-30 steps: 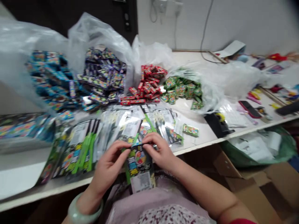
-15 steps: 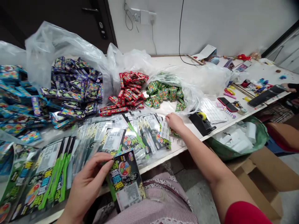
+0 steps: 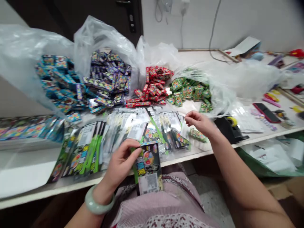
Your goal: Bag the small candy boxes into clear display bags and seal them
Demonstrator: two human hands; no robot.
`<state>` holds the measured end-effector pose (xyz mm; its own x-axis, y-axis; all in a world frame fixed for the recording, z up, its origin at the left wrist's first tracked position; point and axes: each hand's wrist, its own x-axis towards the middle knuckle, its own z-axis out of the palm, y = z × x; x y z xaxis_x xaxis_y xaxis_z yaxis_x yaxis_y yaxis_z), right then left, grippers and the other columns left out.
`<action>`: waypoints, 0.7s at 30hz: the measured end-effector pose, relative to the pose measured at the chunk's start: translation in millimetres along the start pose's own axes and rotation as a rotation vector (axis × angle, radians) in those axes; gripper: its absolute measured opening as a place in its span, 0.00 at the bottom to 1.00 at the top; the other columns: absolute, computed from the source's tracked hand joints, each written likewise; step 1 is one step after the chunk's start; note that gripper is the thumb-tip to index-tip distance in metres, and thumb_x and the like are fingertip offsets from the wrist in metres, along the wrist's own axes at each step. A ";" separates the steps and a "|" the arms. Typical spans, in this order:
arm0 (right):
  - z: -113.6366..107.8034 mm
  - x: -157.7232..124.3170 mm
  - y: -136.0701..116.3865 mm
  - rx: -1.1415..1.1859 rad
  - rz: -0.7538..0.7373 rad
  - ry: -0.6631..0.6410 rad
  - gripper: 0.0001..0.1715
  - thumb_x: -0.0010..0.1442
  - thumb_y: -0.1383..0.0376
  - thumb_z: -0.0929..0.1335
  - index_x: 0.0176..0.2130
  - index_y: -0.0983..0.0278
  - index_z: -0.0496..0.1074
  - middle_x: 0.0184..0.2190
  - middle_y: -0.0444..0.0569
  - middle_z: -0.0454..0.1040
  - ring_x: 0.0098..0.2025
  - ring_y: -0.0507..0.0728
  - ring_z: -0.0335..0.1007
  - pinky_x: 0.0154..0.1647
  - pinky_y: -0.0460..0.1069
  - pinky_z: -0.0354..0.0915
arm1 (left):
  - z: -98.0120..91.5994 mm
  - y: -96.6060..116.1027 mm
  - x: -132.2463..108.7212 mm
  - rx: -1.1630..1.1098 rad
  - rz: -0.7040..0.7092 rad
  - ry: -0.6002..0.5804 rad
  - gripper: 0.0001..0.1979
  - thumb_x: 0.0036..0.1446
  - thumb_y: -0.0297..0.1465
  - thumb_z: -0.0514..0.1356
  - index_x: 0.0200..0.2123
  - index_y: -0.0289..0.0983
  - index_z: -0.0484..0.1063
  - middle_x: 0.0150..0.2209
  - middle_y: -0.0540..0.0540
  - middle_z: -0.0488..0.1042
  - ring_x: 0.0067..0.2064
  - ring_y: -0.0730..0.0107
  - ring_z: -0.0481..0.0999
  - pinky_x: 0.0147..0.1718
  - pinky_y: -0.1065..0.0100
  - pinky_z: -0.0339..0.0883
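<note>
Four heaps of small printed packs fill clear plastic bags (image 3: 102,34) along the back of a white worktable (image 3: 59,190). From left to right they hold blue packets (image 3: 58,84), purple packets (image 3: 109,79), red stick packs (image 3: 154,85) and green boxes (image 3: 188,90). Toward the table's left end lies a flat row of foil packets (image 3: 26,128). Beside it, green-and-black printed sachets (image 3: 95,148) overlap across the middle of the table. At the front edge, the left hand (image 3: 122,161), a pale jade bangle (image 3: 98,202) on its wrist, holds a black-and-green card packet (image 3: 148,164) by its upper-left edge, between thumb and curled fingers. The packet's lower end, with a barcode label, hangs past the table's edge above the person's lap. Holding it by the edge appears to be a sound choice, steadying the packet while leaving its printed wheel and label uncovered. To the right, the right hand (image 3: 200,123) hovers with thumb and fingertips drawn narrow, nothing visible between them, just above a small green box (image 3: 198,135). Farther right sit a black tape dispenser (image 3: 229,129) and a phone in a red case (image 3: 266,112), while a green bag (image 3: 261,166) lies below the table's right edge.
</note>
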<state>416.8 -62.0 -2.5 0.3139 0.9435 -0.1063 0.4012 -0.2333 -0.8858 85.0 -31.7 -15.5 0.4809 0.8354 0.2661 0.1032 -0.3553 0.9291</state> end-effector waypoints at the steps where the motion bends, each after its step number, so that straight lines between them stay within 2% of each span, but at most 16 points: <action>1: 10.9 -7.2 -17.8 0.055 -0.117 -0.125 0.11 0.57 0.57 0.68 0.32 0.63 0.68 0.27 0.43 0.69 0.30 0.51 0.66 0.33 0.47 0.66 | 2.6 1.3 0.3 -0.017 0.001 0.004 0.03 0.60 0.27 0.60 0.37 0.40 0.71 0.36 0.49 0.71 0.40 0.71 0.72 0.39 0.72 0.66; 4: 49.1 -24.0 -68.8 0.042 -0.347 -0.477 0.08 0.60 0.60 0.67 0.33 0.63 0.69 0.29 0.44 0.70 0.30 0.51 0.65 0.34 0.47 0.63 | 6.0 4.1 -0.3 -0.063 -0.010 -0.008 0.01 0.60 0.28 0.59 0.35 0.39 0.70 0.34 0.49 0.70 0.38 0.71 0.71 0.37 0.70 0.65; 7: 81.3 -27.2 -99.8 -0.101 -0.438 -0.641 0.05 0.61 0.66 0.65 0.32 0.63 0.69 0.28 0.43 0.70 0.30 0.51 0.65 0.33 0.47 0.62 | 3.9 6.5 -3.2 -0.100 -0.051 -0.011 0.01 0.60 0.29 0.58 0.35 0.39 0.69 0.33 0.49 0.69 0.37 0.70 0.70 0.36 0.69 0.64; 11: 99.5 -19.2 -107.6 -0.219 -0.451 -0.705 0.05 0.60 0.68 0.65 0.31 0.62 0.68 0.25 0.42 0.70 0.28 0.52 0.65 0.29 0.46 0.60 | -0.1 9.1 -5.7 -0.132 -0.087 0.002 0.02 0.60 0.30 0.57 0.35 0.38 0.69 0.33 0.48 0.69 0.36 0.69 0.69 0.34 0.68 0.64; 16: 101.5 -18.9 -104.8 -0.226 -0.362 -0.679 0.05 0.59 0.66 0.67 0.30 0.61 0.69 0.23 0.41 0.70 0.25 0.51 0.65 0.26 0.45 0.59 | 2.7 5.0 -4.0 -0.166 -0.082 0.008 0.03 0.59 0.32 0.58 0.34 0.38 0.69 0.32 0.49 0.69 0.34 0.70 0.68 0.34 0.67 0.63; 21: 105.6 -18.7 -101.4 -0.166 -0.284 -0.677 0.06 0.58 0.65 0.67 0.29 0.61 0.69 0.24 0.42 0.71 0.24 0.51 0.65 0.23 0.45 0.59 | 10.0 -1.1 -1.8 -0.135 -0.055 0.082 0.06 0.55 0.31 0.64 0.33 0.38 0.68 0.31 0.50 0.70 0.35 0.70 0.69 0.36 0.66 0.63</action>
<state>279.5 -31.2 41.6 -0.3969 0.8988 -0.1861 0.5295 0.0586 -0.8463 92.7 -37.0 -19.6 0.4048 0.8854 0.2283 0.0073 -0.2528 0.9675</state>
